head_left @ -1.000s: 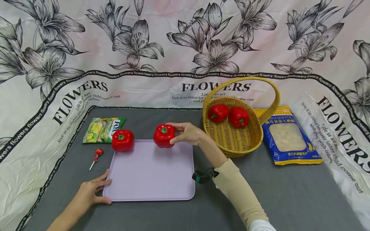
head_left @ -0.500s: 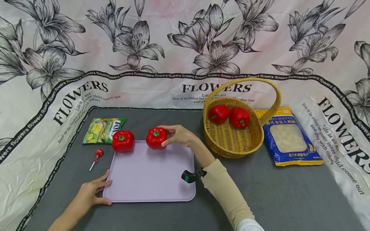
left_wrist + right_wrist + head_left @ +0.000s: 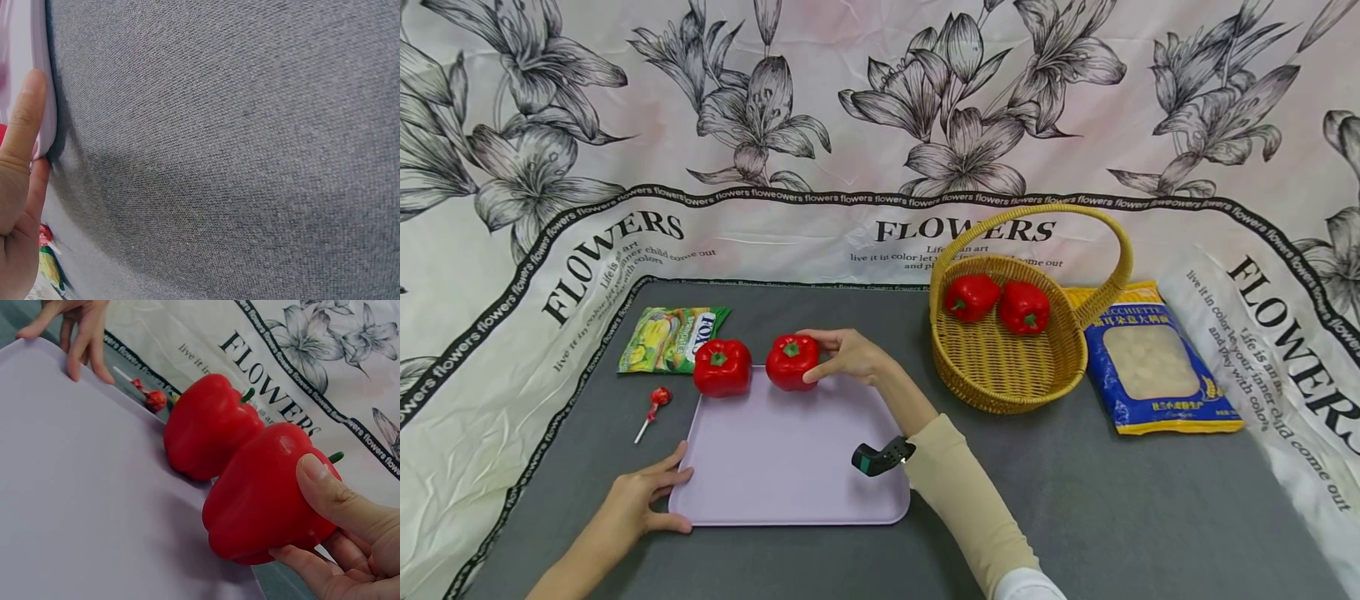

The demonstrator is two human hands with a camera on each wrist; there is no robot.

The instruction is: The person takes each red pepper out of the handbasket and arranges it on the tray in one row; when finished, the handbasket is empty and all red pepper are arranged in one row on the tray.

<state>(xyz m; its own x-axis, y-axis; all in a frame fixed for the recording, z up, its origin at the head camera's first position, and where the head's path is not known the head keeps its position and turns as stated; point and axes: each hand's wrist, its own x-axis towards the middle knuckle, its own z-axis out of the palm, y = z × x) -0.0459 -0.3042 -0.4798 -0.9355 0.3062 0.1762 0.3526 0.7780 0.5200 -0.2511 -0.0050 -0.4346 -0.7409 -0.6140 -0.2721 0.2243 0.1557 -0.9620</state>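
Observation:
In the head view my right hand holds a red bell pepper over the far edge of a pale lilac tray. The right wrist view shows the thumb on the side of this pepper and the fingers around its underside. Close to its left, a second red bell pepper sits at the tray's far left corner. My left hand grips the tray's near left corner, fingers along the left edge and thumb at the front. The left wrist view has that thumb against the tray rim.
A yellow wicker basket with two red bell peppers stands at the back right. Beside it lies a blue and yellow pasta bag. A green and yellow FOX'S packet and a red lollipop lie left of the tray.
My right hand has carried its pepper leftward along the tray's far edge, closer to the other pepper. My left hand has stayed at the tray corner.

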